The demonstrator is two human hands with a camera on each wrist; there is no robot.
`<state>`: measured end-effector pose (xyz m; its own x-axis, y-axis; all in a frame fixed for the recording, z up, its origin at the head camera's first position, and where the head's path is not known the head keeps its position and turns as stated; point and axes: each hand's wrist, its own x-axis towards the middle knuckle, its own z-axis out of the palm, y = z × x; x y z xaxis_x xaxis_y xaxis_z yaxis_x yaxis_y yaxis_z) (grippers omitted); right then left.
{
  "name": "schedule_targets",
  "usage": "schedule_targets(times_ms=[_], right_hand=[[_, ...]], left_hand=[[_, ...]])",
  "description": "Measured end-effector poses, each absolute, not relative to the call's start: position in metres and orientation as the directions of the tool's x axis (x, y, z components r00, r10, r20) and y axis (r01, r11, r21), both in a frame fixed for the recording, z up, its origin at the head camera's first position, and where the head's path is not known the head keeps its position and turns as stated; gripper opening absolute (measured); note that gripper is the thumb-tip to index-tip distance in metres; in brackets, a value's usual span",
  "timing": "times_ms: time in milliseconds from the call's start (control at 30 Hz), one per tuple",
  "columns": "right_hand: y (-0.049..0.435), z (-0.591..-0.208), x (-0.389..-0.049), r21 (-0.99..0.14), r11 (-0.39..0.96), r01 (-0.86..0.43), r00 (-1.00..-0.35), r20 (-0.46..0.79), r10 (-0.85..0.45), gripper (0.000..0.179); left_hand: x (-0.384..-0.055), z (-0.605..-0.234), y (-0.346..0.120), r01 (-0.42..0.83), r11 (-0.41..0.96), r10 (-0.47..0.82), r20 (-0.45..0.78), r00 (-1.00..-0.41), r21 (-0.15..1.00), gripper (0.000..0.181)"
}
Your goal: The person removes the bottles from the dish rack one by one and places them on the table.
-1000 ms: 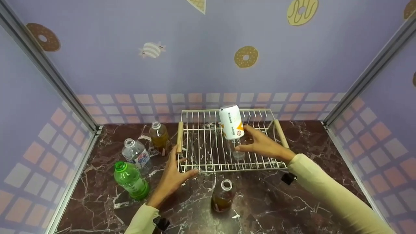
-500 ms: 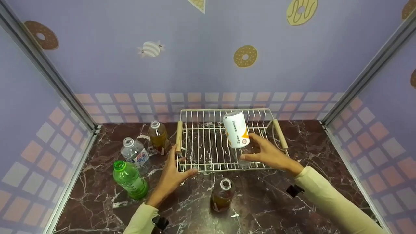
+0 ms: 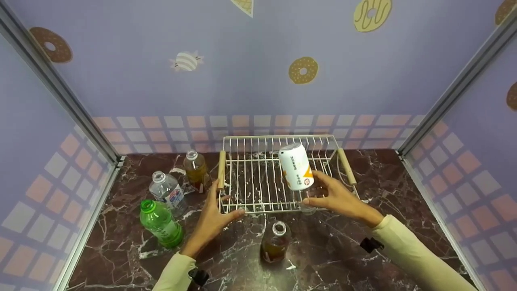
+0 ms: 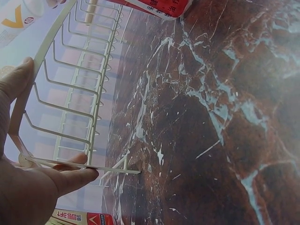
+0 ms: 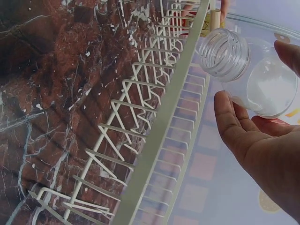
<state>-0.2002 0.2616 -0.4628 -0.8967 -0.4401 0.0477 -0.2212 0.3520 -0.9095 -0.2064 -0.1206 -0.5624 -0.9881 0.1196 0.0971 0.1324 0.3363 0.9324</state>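
Note:
My right hand (image 3: 337, 202) holds a clear plastic bottle (image 3: 297, 167) with a white and orange label. The bottle is upside down and tilted, its base up and its uncapped neck (image 5: 226, 54) downward, above the front right part of a cream wire dish rack (image 5: 157, 136). Thumb and fingers lie on either side of it in the right wrist view. At the rack's front left corner my left hand (image 3: 214, 218) grips the frame, with the thumb (image 4: 21, 77) on the rim and fingers beneath. The rack has wooden handles (image 3: 347, 166) at both ends.
Left of the rack stand an uncapped green bottle (image 3: 161, 224), a clear labelled bottle (image 3: 167, 192) and a bottle of amber liquid (image 3: 196, 169). Another open bottle with dark amber liquid (image 3: 276, 244) stands in front. Patterned walls (image 3: 242, 89) enclose the marbled tabletop (image 3: 331, 258).
My right hand has moved right and toward me with the upside-down bottle, from over the rack's middle to nearer its front edge. My left hand stays on the rack's corner.

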Motion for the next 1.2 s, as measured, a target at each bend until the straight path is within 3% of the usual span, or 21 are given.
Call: schedule_targets(times_ms=[267,567,1200], right_hand=[[0.264,-0.455,-0.197,-0.931,0.314,-0.187,-0.897,0.031,-0.441,0.087],[0.266,-0.448,-0.195,-0.899,0.397,-0.184,-0.91,0.003,-0.414,0.092],[0.259,-0.444,-0.195,-0.926,0.321,-0.199,-0.938,0.086,-0.335,0.061]], left_hand=[[-0.208,-0.564,-0.121,0.147,0.317,0.124,0.113,-0.986,0.937,0.129],[-0.209,-0.565,-0.121,0.153,0.315,0.129,0.117,-0.985,0.937,0.13],[-0.199,-0.563,-0.122,0.16,0.389,0.117,0.124,-0.985,0.907,0.125]])
